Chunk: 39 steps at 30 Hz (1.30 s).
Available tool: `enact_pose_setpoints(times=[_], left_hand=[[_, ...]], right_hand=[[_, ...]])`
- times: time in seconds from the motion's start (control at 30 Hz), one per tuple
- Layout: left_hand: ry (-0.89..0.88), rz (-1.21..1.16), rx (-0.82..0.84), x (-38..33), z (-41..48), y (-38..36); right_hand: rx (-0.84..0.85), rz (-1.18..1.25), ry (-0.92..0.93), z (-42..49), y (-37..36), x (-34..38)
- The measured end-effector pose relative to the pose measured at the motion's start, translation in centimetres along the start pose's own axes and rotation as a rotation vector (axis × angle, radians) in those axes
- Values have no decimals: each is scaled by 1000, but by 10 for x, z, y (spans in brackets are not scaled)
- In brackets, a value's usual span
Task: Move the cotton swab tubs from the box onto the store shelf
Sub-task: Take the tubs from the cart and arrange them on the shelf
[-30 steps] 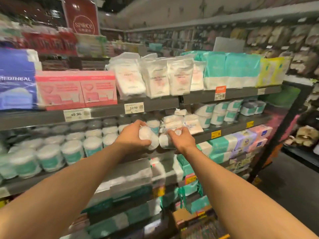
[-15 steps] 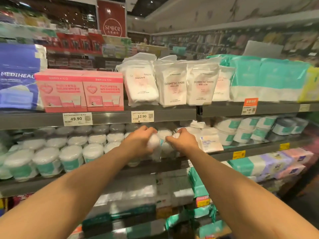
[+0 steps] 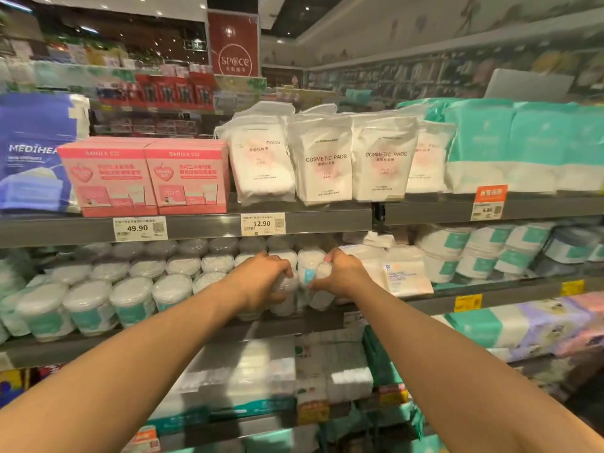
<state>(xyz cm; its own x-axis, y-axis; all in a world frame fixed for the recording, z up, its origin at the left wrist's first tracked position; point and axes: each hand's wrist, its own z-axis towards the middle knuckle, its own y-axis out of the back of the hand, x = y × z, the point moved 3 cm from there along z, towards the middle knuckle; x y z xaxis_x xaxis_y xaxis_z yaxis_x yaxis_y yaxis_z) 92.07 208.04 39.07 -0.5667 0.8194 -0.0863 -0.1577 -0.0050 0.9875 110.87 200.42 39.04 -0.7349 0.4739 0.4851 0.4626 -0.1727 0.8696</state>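
Both arms reach to the middle shelf. My left hand grips a clear cotton swab tub from above, at the shelf's front edge. My right hand grips a second clear tub just to the right of it. The two tubs stand close together, nearly touching. Rows of stocked swab tubs with teal labels fill the shelf to the left and behind the hands. The box is out of view.
Flat white packs lie right of my right hand, with stacked round teal-labelled tubs beyond. The shelf above holds cosmetic pad bags and pink boxes. Lower shelves carry white and teal packs.
Both hands carried their tubs down and inward onto the front of the middle shelf. The camera moved closer and turned left.
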Motion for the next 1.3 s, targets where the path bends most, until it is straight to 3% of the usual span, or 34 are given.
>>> enact_pose_setpoints(times=[0.33,0.87,1.1,1.3], left_hand=[[15,-19,52,-6,6,9],[97,-183,83,-4,4,11],[103,-142,49,-5,0,11],[88,-337,-145,-33,7,17]], right_hand=[[93,64,4,1,7,-9],[70,317,-110,-5,-5,-19],[-4,348,-124,-11,-12,-19],[-182,379,-132,-34,-5,-34]])
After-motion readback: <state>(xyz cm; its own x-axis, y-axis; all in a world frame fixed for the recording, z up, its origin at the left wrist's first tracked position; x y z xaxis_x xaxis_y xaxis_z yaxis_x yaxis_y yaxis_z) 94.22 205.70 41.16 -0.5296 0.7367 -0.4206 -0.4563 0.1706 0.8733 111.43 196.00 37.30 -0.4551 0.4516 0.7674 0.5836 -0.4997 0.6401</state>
